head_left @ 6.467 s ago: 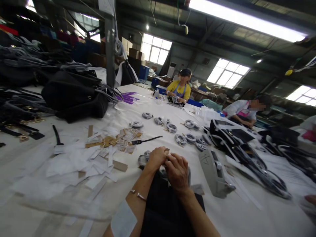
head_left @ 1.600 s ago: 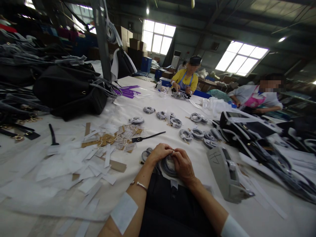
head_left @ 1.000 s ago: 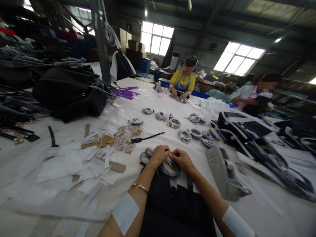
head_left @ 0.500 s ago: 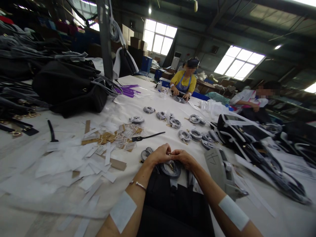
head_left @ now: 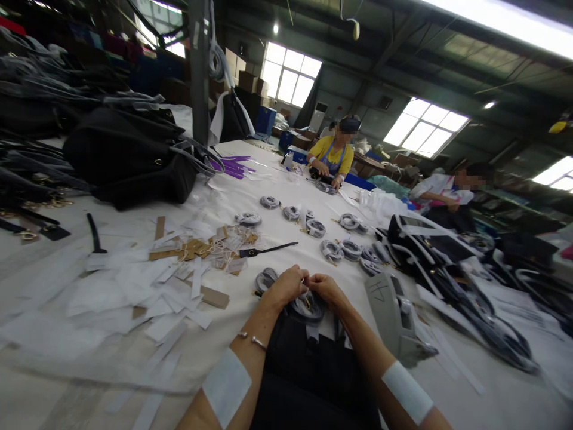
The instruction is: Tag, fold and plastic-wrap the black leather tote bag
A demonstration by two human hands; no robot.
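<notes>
Head view looks forward and down across the table (head_left: 280,179)

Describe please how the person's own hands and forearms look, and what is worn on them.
The left hand and right hand are bare. The left forearm, sleeveless, carries a thin, silvery open bangle and a pale bluish, four-sided patch. The right forearm, also sleeveless, carries a similar patch.

Left forearm (head_left: 253,327) points to one o'clock, right forearm (head_left: 371,346) to eleven; left hand (head_left: 290,285) and right hand (head_left: 329,291) adjoin, fingers bent.
</notes>
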